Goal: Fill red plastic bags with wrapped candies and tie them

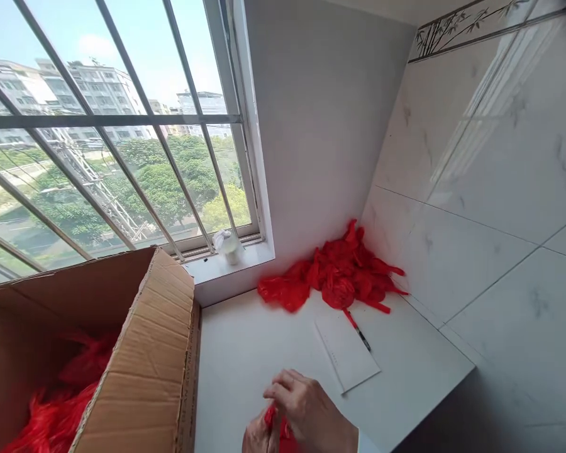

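Observation:
At the bottom edge of the view, my left hand (pixel 257 435) is closed around a crumpled red plastic bag (pixel 270 415), with a bit of red sticking up between its fingers. My right hand (pixel 302 402) comes in from the right with bent fingers, pressed close against the left hand and closed on the same red bag. More of the red material shows beneath the right palm. The fingertips of the right hand are partly hidden. The lower part of the bag runs out of view.
A heap of red plastic bags (pixel 339 270) lies in the table's far corner. Nearer are a white notepad (pixel 346 355) and a red-and-black pen (pixel 358 331) on the white table (pixel 245 346). At left stands an open cardboard box (pixel 146 352) holding red bags. A cup (pixel 231 248) sits on the windowsill.

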The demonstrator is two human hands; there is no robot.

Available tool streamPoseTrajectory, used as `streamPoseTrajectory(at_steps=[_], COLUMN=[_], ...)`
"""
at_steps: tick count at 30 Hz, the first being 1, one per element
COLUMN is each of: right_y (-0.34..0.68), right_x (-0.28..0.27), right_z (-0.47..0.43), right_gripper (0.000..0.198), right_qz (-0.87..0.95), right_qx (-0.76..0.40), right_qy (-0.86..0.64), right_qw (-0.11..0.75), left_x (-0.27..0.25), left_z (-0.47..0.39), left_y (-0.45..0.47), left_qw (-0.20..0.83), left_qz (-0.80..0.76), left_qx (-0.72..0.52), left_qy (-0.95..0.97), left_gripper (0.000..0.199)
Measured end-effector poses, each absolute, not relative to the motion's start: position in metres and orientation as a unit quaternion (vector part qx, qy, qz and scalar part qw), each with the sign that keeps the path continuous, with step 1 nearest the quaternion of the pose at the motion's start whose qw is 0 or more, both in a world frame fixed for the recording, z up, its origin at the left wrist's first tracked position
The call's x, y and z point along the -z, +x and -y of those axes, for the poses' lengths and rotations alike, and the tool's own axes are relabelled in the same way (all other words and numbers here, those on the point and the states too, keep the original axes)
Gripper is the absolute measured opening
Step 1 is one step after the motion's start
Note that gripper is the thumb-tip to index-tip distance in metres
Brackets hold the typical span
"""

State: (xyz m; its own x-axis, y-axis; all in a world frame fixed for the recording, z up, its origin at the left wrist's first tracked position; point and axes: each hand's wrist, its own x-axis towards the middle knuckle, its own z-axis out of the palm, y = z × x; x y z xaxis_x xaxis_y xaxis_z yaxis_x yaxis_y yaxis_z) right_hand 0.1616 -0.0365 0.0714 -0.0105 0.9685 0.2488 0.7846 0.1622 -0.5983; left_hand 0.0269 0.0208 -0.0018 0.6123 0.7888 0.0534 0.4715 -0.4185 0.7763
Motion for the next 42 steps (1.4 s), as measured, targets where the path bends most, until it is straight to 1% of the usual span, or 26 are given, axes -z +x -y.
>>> streamPoseTrajectory(at_steps=[2,3,5,7,9,11,13,17,19,20,22,24,26,27,28,30,32,34,36,39,42], right_y=[0.17,0.174,0.178,0.177,0.175,0.173,0.173,0.179,0.181,0.183,0.185,0.187,0.189,0.189,0.189,0.188,0.184,0.179,0.174,0.169,0.171], right_x=[-0.064,-0.059,-0.048,-0.038,-0.032,-0.031,-0.03,-0.023,-0.018,-0.017,-0.016,-0.018,-0.02,-0.021,-0.021,-0.019,-0.013,-0.005,0.004,0.015,0.018], right_z=[0.036,0.035,0.032,0.028,0.026,0.025,0.025,0.033,0.04,0.044,0.051,0.056,0.056,0.053,0.05,0.04,0.029,0.022,0.018,0.019,0.023], right_gripper=[0.038,0.039,0.035,0.026,0.016,0.007,0.007,0.011,0.013,0.012,0.008,0.006,0.009,0.012,0.015,0.023,0.029,0.032,0.038,0.042,0.033], right_qz=[0.632,0.611,0.58,0.531,0.459,0.397,0.366,0.351,0.369,0.389,0.45,0.504,0.511,0.5,0.489,0.491,0.525,0.561,0.588,0.601,0.592], right_qx=[-0.208,-0.246,-0.338,-0.412,-0.449,-0.457,-0.459,-0.456,-0.477,-0.493,-0.524,-0.522,-0.485,-0.462,-0.444,-0.449,-0.494,-0.531,-0.548,-0.548,-0.493], right_qy=[-0.653,-0.649,-0.615,-0.587,-0.589,-0.599,-0.599,-0.596,-0.572,-0.556,-0.534,-0.542,-0.576,-0.591,-0.598,-0.573,-0.515,-0.469,-0.445,-0.445,-0.517], right_qw=[0.361,0.381,0.414,0.451,0.491,0.523,0.545,0.559,0.556,0.544,0.487,0.424,0.416,0.432,0.454,0.479,0.464,0.428,0.395,0.374,0.374], left_x=[0.001,0.0,-0.001,-0.004,-0.007,-0.011,-0.014,-0.018,-0.016,-0.015,-0.014,-0.014,-0.015,-0.017,-0.018,-0.018,-0.015,-0.008,0.0,0.009,0.013], left_z=[-0.022,-0.023,-0.023,-0.021,-0.016,-0.009,-0.002,0.003,-0.001,-0.003,-0.006,-0.007,-0.004,-0.002,0.001,0.005,0.008,0.009,0.008,0.007,0.007], left_y=[0.027,0.027,0.027,0.026,0.027,0.029,0.031,0.029,0.024,0.021,0.015,0.011,0.01,0.011,0.012,0.015,0.017,0.018,0.017,0.014,0.012], left_qw=[0.398,0.41,0.432,0.453,0.469,0.482,0.496,0.55,0.583,0.594,0.601,0.572,0.512,0.477,0.443,0.374,0.294,0.21,0.154,0.138,0.17], left_qz=[-0.398,-0.403,-0.407,-0.407,-0.413,-0.421,-0.423,-0.433,-0.443,-0.443,-0.428,-0.409,-0.387,-0.375,-0.362,-0.344,-0.352,-0.371,-0.38,-0.384,-0.392], left_qx=[-0.186,-0.177,-0.166,-0.152,-0.147,-0.156,-0.18,-0.241,-0.258,-0.258,-0.247,-0.229,-0.21,-0.199,-0.186,-0.158,-0.135,-0.127,-0.135,-0.16,-0.176], left_qy=[0.805,0.799,0.788,0.778,0.767,0.753,0.737,0.672,0.631,0.619,0.628,0.673,0.737,0.769,0.799,0.846,0.878,0.896,0.902,0.899,0.887], left_gripper=[0.05,0.052,0.055,0.058,0.059,0.057,0.054,0.056,0.056,0.055,0.044,0.026,0.01,0.009,0.013,0.018,0.019,0.018,0.019,0.021,0.021])
